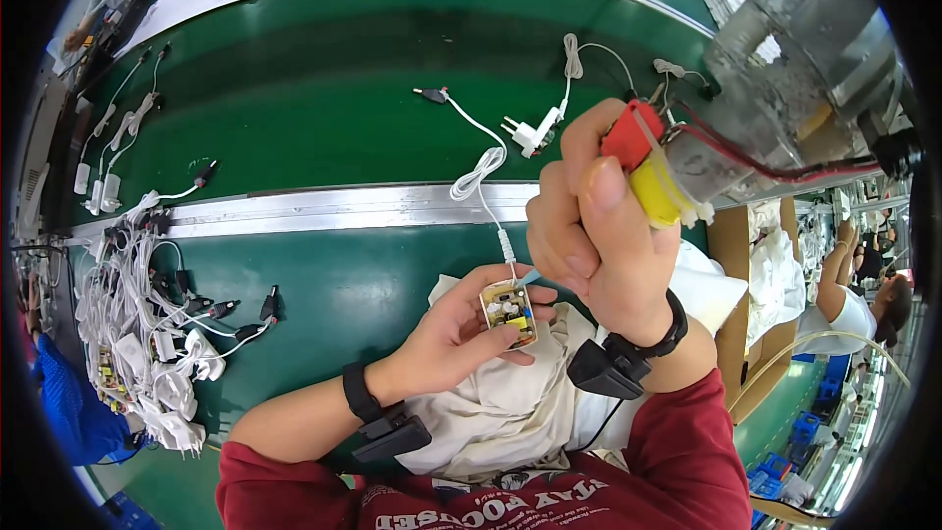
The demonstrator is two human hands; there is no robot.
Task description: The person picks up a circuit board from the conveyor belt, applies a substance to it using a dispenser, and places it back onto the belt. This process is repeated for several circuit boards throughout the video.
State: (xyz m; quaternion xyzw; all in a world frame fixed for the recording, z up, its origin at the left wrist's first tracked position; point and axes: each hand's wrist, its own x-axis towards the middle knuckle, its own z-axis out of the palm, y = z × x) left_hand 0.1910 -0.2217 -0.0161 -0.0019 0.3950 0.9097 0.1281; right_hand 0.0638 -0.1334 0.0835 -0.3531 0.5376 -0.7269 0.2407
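Note:
My left hand (446, 348) holds an opened white power adapter (507, 316) between thumb and fingers, its circuit board facing up. From its top a white cable (478, 177), partly coiled, runs to a black plug tip lying beyond the metal rail. My right hand (618, 236) is closed around a dispenser gun (657, 186) with red and yellow parts, wires and a cloudy clear body. A light-blue pointed tip (531, 277) shows below my right hand, at the adapter's upper right edge; whether it touches the board I cannot tell.
At left lies a tangled heap of white adapters and cables (147, 334). On the green conveyor belt (343, 59) beyond the metal rail (363, 209) rest a white plug adapter (535, 133) and further cabled units. A cardboard box (731, 245) stands at right. Other people work at both sides.

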